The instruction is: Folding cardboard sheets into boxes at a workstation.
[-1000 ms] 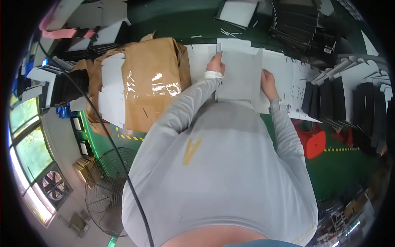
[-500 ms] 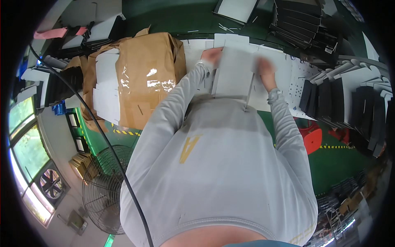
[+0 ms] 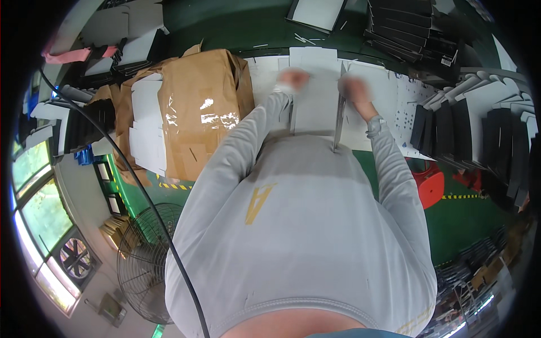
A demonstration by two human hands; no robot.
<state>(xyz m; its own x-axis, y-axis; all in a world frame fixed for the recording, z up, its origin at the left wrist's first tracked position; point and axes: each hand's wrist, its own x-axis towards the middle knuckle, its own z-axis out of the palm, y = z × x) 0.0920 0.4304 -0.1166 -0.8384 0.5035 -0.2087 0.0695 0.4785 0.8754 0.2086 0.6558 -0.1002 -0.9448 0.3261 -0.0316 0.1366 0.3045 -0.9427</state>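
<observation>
In front of my body a white cardboard piece (image 3: 315, 107) lies lengthwise on the table, its long right side panel (image 3: 339, 115) raised on edge. My left hand (image 3: 294, 78) is over its far left edge. My right hand (image 3: 356, 88) is at the top of the raised panel, close to the far right. Motion smears the fingers of both hands, so their grip cannot be made out. My chest hides the near end of the piece.
A brown paper-wrapped bundle (image 3: 200, 112) with white sheets (image 3: 148, 124) stands left. Black and white folded card pieces (image 3: 462, 132) crowd the right; a dark stack (image 3: 400, 28) is behind. A black cable (image 3: 135, 172) hangs left, a red stool (image 3: 429, 186) stands lower right.
My right hand has moved left to the cardboard, and the right side panel stands more upright. My left hand has shifted slightly nearer and is now blurred.
</observation>
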